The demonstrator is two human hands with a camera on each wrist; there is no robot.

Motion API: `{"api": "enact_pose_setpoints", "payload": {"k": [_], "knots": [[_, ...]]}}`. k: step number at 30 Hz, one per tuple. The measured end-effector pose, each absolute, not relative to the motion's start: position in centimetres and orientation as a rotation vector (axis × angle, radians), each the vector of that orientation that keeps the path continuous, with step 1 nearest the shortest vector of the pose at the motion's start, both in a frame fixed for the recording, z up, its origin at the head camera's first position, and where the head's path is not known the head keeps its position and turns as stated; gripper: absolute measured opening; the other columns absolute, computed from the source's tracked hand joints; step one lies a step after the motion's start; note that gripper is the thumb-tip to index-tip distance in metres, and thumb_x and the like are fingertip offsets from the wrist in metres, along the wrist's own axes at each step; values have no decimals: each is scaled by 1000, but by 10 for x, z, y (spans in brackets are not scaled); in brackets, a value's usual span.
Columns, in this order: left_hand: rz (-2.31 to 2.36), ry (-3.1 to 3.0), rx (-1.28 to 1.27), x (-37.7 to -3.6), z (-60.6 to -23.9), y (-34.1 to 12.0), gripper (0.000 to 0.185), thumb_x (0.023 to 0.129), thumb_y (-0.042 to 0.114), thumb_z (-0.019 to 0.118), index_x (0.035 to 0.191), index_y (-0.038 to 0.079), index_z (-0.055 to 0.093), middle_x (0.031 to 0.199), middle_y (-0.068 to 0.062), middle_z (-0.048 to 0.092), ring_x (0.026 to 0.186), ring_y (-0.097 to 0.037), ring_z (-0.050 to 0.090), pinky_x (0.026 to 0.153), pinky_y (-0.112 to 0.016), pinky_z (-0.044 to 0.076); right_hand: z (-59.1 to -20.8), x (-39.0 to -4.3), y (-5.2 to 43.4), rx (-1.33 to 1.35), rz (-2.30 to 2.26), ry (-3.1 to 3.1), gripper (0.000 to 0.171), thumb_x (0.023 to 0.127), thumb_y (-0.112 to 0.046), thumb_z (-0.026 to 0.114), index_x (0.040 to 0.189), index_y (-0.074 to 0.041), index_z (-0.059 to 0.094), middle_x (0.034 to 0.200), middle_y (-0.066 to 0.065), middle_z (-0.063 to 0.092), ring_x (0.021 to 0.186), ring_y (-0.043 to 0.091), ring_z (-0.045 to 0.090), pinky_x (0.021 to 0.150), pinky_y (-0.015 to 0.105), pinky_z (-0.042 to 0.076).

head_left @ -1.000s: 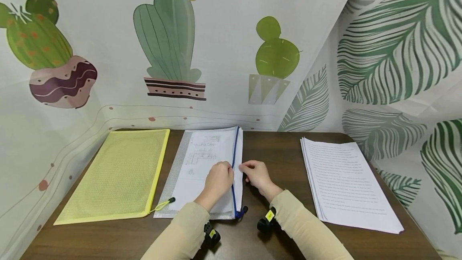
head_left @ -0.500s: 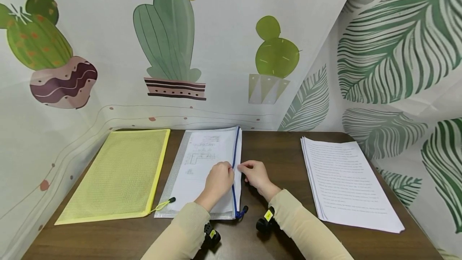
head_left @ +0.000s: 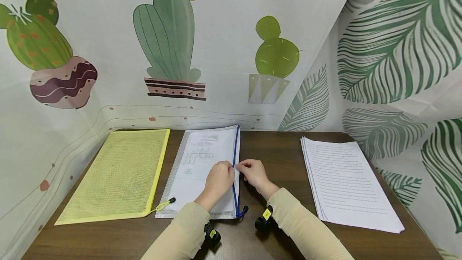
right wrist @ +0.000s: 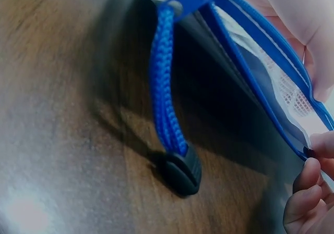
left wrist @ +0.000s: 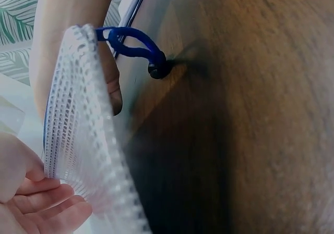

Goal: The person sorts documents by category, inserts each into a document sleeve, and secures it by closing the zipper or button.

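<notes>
Brown wooden surface [head_left: 278, 151], head view looking down. A white mesh pouch [head_left: 184, 187] with a blue zipper [head_left: 235, 151] along its right edge lies flat in the middle of the surface, with printed sheets inside (a diagram shows through the mesh).

The left hand [head_left: 218, 179] rests on top of the pouch, fingertips curled at the zipper edge about halfway along, pinching the upper lip of the opening. The right hand [head_left: 254, 173] sits just to the right on the surface, its fingertips pinching the same edge from the outer side. Both hands meet at the zipper, nearly touching each other.

In the left wrist view the mesh edge [left wrist: 78, 140] is lifted and fanned off the surface, fingers [left wrist: 47, 208] below it. The right wrist view shows the blue zipper tape [right wrist: 261, 62] raised, with fingers [right wrist: 305, 192] at its end. The blue cord pull [head_left: 242, 211] with its black stopper [right wrist: 180, 169] lies on the wood at the near corner of the pouch.

A yellow mesh pouch [head_left: 119, 171] lies just left of the white one, its edge close beside it, and its yellow pull [head_left: 164, 204] rests at the near right corner. A stack of printed paper [head_left: 346, 183] sits well apart to the right. Cactus and leaf cloth hangs behind the surface.
</notes>
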State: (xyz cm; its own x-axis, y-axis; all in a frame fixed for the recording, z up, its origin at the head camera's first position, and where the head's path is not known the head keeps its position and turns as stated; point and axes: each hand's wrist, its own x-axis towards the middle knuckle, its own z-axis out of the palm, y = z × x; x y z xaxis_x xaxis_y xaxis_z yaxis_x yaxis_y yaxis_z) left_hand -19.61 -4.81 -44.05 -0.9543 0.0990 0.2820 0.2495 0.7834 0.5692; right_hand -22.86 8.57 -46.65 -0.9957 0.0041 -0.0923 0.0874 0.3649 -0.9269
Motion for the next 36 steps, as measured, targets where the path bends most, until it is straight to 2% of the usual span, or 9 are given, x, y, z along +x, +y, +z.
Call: {"api": "enact_pose_setpoints", "payload": {"k": [8,18,29,36], "knots": [[-916,-2730,-278,-197,-441,-48,15,87,7,55,80,2,66,76,-10,64,63,-18,57,56,-29,47,-469,-230,84,51,-1706,2567,16,86,-17,66,90,-3,72,88,9,65,57,15,53,53,25,46],[-927,-2707,-295,-197,-441,-49,16,87,7,54,77,3,66,73,-9,63,61,-17,56,54,-29,45,-468,-229,81,-5,-1667,2639,14,85,-14,66,87,-2,73,92,10,69,81,16,55,68,25,45],[-937,-2666,-321,-197,-441,-49,16,86,5,56,71,4,63,69,-8,61,60,-16,53,54,-28,44,-467,-226,78,-34,-1624,2685,14,84,-13,65,87,-2,74,94,12,70,88,20,60,78,31,49],[-948,-2677,-310,-197,-442,-48,14,86,6,56,75,3,65,72,-8,63,63,-17,57,56,-30,47,-468,-226,79,-63,-1613,2702,15,84,-12,65,87,-1,74,94,13,71,90,21,61,80,34,50]]}}
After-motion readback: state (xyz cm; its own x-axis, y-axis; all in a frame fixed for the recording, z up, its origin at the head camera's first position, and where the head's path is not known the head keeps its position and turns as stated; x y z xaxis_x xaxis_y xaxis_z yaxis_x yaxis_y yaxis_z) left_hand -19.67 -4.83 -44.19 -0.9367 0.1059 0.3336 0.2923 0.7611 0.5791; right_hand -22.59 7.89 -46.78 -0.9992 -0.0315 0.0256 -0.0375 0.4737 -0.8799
